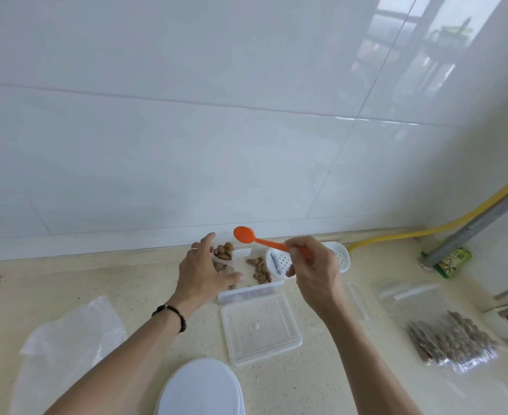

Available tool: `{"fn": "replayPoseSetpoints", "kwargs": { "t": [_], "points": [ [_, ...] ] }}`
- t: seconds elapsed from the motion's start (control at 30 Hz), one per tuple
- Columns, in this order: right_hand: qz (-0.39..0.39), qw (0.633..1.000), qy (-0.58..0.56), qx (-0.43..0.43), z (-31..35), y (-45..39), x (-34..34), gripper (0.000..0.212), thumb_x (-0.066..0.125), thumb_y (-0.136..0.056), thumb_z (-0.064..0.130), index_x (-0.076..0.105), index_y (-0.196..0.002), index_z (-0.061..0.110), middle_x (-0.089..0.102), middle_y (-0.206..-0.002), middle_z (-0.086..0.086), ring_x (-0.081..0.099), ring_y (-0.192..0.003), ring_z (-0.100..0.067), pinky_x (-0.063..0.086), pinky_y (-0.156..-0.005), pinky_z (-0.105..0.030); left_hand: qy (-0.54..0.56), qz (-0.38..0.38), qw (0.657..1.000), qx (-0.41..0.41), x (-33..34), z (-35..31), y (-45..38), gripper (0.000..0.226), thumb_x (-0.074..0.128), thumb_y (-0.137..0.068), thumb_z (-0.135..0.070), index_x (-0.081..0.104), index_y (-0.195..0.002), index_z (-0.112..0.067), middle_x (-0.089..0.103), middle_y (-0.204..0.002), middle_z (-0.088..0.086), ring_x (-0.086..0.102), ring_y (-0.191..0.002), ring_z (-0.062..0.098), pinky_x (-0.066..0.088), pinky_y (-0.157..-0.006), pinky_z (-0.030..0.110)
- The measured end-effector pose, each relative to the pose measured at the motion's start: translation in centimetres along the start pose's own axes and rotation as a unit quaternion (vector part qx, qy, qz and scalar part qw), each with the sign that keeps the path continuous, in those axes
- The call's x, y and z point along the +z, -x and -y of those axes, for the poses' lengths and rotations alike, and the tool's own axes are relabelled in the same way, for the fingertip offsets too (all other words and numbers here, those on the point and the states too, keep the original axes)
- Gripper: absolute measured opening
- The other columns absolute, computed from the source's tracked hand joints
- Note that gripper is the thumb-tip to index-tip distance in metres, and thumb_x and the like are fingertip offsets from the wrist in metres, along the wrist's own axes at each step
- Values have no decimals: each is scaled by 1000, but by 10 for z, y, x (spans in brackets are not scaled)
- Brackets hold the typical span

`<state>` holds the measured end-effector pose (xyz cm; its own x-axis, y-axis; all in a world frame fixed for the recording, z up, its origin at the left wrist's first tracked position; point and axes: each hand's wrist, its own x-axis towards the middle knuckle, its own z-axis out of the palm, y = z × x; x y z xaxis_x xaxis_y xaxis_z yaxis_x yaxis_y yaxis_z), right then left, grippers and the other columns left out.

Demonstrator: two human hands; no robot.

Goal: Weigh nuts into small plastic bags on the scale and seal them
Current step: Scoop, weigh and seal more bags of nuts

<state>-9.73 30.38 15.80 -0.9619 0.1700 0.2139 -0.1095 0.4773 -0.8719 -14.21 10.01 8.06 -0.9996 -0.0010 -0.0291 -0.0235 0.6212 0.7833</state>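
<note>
From the head camera, a speckled beige stone worktop (133,295) runs under a glossy white tiled wall (186,130). The right hand (315,271) has its grip curled round the handle of a smooth orange plastic spoon (244,235), whose oval bowl sticks out to the left above the nuts and looks bare. The left hand (201,272) spreads its grip wide, thumb and fingers curved round a small clear plastic bag of brown almond-shaped nuts (223,252); whether the fingers truly pinch it I cannot tell. Just right of that bag, more loose brown nuts (260,269) lie in a clear rectangular plastic box (246,293), directly below the spoon. The box's flat transparent lid (261,329) lies in front of it, near the person. A white perforated plastic basket (341,256) sits behind the right hand, partly hidden by it. Filled clear zip bags of nuts (450,339) lie at the right. A crinkled clear plastic sheet (73,333) lies at the left, and a round white lid (200,387) near the bottom edge. A yellow hose (456,217) runs along the wall.
</note>
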Motion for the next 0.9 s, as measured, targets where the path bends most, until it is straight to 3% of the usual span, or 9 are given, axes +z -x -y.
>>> {"fn": "replayPoseSetpoints", "kwargs": {
  "t": [0.13,0.27,0.43,0.57,0.67,0.8,0.9],
  "points": [
    [-119,983,-90,107,-9,26,-20,17,58,-92,3,72,-91,13,65,-58,0,61,-50,-11,47,-47,-21,-15,-8,999,44,0,-11,17,109,84,-58,-57,29,-145,-21,46,-127,2,46,-119,20,36,-102,36],
    [-180,949,-155,209,-40,68,-32,17,60,-90,2,72,-91,14,68,-70,-8,60,-51,-11,45,-47,-21,-11,8,995,98,5,-24,46,116,64,-44,-80,35,-140,-21,44,-113,-6,48,-109,16,36,-101,35],
    [-227,892,-183,347,-89,147,-32,14,62,-90,4,72,-96,11,73,-84,-9,57,-55,-13,42,-52,-25,-20,53,988,145,26,-23,79,110,71,-47,-71,38,-138,-19,44,-109,-11,51,-108,17,42,-99,44],
    [-258,861,-161,408,-114,208,-22,14,64,-89,5,73,-92,16,73,-87,-8,57,-61,-14,44,-53,-25,-22,103,980,167,46,-22,108,114,69,-47,-75,34,-140,-21,47,-119,-6,47,-112,15,38,-101,37],
    [-280,846,-137,432,-127,237,-16,10,66,-89,10,74,-90,15,72,-84,-7,58,-69,-16,47,-59,-26,-24,125,975,180,56,-21,123,112,86,-56,-57,32,-145,-17,45,-120,-3,46,-114,16,33,-99,29],
    [-266,848,-46,456,-138,256,-9,11,69,-87,27,77,-86,19,70,-78,2,59,-72,-12,46,-61,-26,-40,137,968,205,58,-17,134,112,86,-60,-51,26,-148,-19,37,-116,-11,38,-109,5,28,-99,26],
    [-224,851,49,472,-142,258,-5,21,65,-86,43,75,-83,25,67,-76,9,60,-77,-14,51,-80,-37,-53,142,967,204,54,-15,138,112,85,-59,-54,26,-148,-18,36,-117,-11,37,-109,4,31,-102,32]
  ]
}}
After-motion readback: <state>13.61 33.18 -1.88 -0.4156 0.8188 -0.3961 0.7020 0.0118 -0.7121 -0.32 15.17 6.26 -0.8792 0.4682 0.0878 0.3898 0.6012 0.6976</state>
